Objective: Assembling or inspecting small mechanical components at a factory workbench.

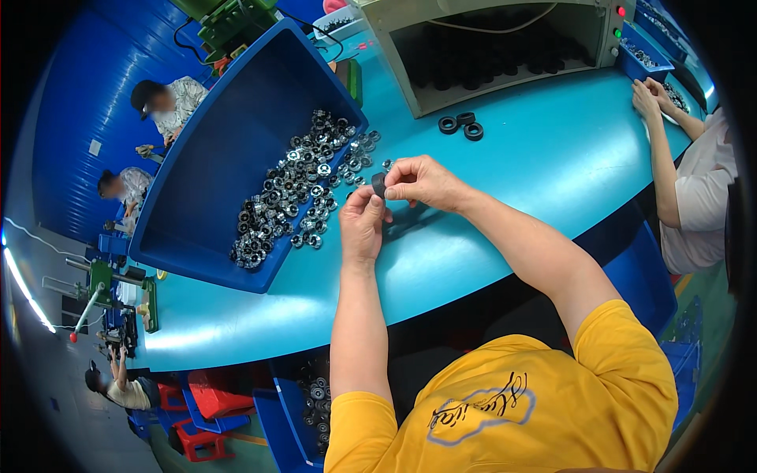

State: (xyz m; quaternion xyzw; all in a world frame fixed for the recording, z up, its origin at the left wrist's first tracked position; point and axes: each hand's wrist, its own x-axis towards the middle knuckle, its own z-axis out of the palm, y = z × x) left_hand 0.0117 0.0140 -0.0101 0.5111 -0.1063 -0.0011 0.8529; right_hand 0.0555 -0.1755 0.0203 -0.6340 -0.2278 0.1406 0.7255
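Note:
Above the turquoise table, my left hand [363,225] and my right hand [430,183] meet, both closed at the fingertips on one small black ring [378,185]. It stands on edge between my thumbs and fingers; whether a wheel core sits inside it cannot be seen. Just left of my hands, many small clear-and-black wheel cores [296,181] are heaped at the open side of a large blue bin [213,173], and some have spilled onto the table. Several loose black rings [463,126] lie farther back to the right.
A metal box-shaped machine [410,79] holding dark rings stands at the back, with red and green buttons. At right, a person's hands [654,98] work near a blue tray [643,59]. Other people and green presses [98,284] are at left. Below the table edge sits another parts bin [288,418].

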